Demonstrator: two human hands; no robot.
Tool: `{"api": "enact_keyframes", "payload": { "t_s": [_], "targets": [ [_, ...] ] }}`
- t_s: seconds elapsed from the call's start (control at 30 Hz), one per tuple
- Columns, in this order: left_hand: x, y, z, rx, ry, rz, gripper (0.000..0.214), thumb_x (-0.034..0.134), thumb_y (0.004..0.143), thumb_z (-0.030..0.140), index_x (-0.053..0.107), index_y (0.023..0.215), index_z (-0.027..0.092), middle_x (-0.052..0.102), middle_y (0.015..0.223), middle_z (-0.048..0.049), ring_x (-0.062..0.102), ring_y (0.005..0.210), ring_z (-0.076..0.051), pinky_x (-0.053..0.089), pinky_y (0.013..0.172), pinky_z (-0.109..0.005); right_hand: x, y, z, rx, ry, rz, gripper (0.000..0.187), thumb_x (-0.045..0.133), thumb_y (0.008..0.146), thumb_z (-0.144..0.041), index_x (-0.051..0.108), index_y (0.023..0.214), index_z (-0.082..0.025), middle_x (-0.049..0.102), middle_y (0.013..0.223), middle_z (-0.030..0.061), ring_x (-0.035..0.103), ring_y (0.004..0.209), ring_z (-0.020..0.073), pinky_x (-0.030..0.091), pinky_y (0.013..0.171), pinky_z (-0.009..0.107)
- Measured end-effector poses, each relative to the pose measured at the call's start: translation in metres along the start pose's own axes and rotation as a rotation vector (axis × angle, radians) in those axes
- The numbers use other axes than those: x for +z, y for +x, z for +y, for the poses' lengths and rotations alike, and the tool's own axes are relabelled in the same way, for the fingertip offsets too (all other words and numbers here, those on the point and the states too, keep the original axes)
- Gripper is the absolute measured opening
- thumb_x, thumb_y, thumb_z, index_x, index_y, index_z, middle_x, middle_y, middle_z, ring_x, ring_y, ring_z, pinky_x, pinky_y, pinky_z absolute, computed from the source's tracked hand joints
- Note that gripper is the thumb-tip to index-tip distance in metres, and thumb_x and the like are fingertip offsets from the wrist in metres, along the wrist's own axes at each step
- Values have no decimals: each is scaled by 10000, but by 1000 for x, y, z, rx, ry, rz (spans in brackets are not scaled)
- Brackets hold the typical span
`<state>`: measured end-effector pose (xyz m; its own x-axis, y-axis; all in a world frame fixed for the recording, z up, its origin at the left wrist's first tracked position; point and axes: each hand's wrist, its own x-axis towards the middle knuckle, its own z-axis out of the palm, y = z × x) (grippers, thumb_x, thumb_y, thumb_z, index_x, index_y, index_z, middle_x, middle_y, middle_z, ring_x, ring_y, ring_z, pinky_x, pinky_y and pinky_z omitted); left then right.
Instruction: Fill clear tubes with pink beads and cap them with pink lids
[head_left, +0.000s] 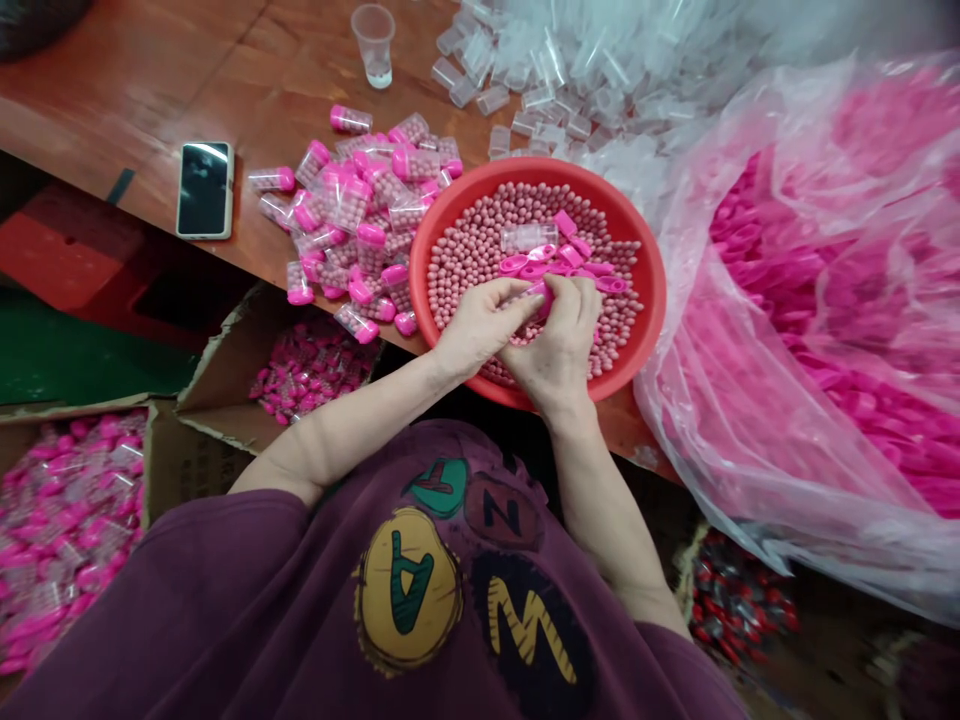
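Left hand: the left hand (480, 325) was held over the 6 o'clock part of the red basin (654, 285); its thumb and fingers were closed in a pinch on the pink piece (541, 293).
Right hand: the right hand (562, 335) was placed just at 3 o'clock of the left one, touching it; its fingers were curled together around the same pink piece.
Pink piece: it was gripped between both hands, above the beads, a little toward 6 o'clock from the middle of the basin. It could not be told whether a clear vial was joined to it, because it was mostly hidden by the fingers.
Basin content: the basin was filled with small pink beads (476, 240); some loose pink caps (559, 262) and one clear vial (529, 237) were laid on them, at 12 o'clock of the hands.
Filled vials: a heap of capped vials (360, 210) was seen on the wooden table (225, 80), at 9 o'clock of the basin and touching its rim.
Empty vials: a pile of clear vials (540, 80) was spread at 12 o'clock of the basin.
Bag: a transparent bag of pink caps (825, 300) was lying at 3 o'clock, against the basin.
Phone: a phone (204, 188) was laid flat at 9 o'clock of the heap, apart from it.
Cup: a plastic cup (373, 42) was standing upright at 11 o'clock of the basin.
Boxes: cardboard boxes (187, 460) with more capped vials were seen below the table edge, at 8 o'clock.
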<state>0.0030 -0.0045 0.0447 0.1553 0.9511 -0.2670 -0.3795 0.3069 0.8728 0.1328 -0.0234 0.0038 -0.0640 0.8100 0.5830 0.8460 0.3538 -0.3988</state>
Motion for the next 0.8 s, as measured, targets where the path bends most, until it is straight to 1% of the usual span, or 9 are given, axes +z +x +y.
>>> {"api": "enact_keyframes", "payload": {
  "t_s": [0.1, 0.2, 0.23, 0.33, 0.43, 0.53, 0.67, 0.73, 0.8],
  "targets": [
    [-3, 4, -5, 85, 82, -25, 171, 944, 930, 229, 786, 923, 163, 731, 854, 21, 617, 809, -114, 513, 786, -225, 0, 2, 1, -16, 3, -3, 521, 646, 921, -262, 583, 1432, -182, 685, 1252, 194, 676, 1197, 412, 564, 1138, 730],
    [-6, 11, -15, 158, 160, -40, 67, 839, 994, 176, 781, 1023, 163, 770, 926, -5, 682, 873, -138, 565, 866, -249, -3, 4, 4, -26, 8, -55, 567, 649, 898, -242, 562, 1455, -179, 688, 1293, 181, 673, 1238, 395, 566, 1156, 710],
    [-6, 13, -19, 176, 173, -45, 72, 812, 1003, 160, 778, 1066, 162, 793, 971, -17, 715, 914, -149, 585, 908, -261, -4, 5, 5, -33, 7, -71, 608, 657, 887, -234, 548, 1482, -173, 685, 1327, 186, 668, 1265, 392, 566, 1168, 701],
    [-4, 16, -27, 222, 186, -34, 203, 790, 995, 134, 763, 1194, 168, 846, 1132, -52, 791, 1045, -176, 626, 1015, -296, -7, 7, 5, -47, -24, -101, 686, 643, 910, -200, 502, 1580, -157, 664, 1419, 219, 653, 1321, 390, 551, 1204, 686],
    [-1, 11, -28, 276, 248, 42, 204, 766, 1003, 129, 760, 1201, 181, 854, 1124, -54, 806, 1036, -179, 640, 997, -298, -6, 9, 0, -48, -73, -93, 587, 570, 1001, -190, 518, 1583, -135, 672, 1396, 244, 662, 1293, 397, 560, 1155, 670],
    [-1, 3, -23, 335, 363, 107, 145, 737, 1025, 140, 760, 1157, 197, 837, 1043, -40, 781, 957, -176, 627, 924, -295, -2, 12, -3, -54, -94, -73, 416, 483, 1097, -222, 582, 1493, -139, 704, 1302, 232, 680, 1203, 379, 578, 1077, 622],
    [-4, -1, -19, 317, 406, 112, 119, 749, 1013, 138, 744, 1116, 197, 809, 992, -37, 750, 902, -180, 600, 863, -301, 0, 16, -2, -98, -131, -56, 286, 450, 1120, -245, 640, 1314, -155, 712, 1106, 192, 663, 1028, 353, 587, 954, 563],
    [-4, 1, -20, 276, 389, 114, 118, 748, 1006, 126, 729, 1095, 201, 795, 976, -28, 744, 907, -177, 596, 876, -300, 0, 16, -2, -86, -157, -101, 266, 458, 1104, -251, 654, 1262, -164, 702, 1071, 187, 658, 1001, 359, 582, 933, 564],
    [-1, 2, -21, 216, 360, 119, 119, 741, 1003, 109, 709, 1063, 206, 778, 952, -14, 739, 903, -166, 596, 878, -288, -1, 16, -3, -44, -182, -188, 282, 467, 1083, -253, 671, 1255, -160, 705, 1081, 200, 665, 1012, 375, 578, 936, 580]
  ]
}}
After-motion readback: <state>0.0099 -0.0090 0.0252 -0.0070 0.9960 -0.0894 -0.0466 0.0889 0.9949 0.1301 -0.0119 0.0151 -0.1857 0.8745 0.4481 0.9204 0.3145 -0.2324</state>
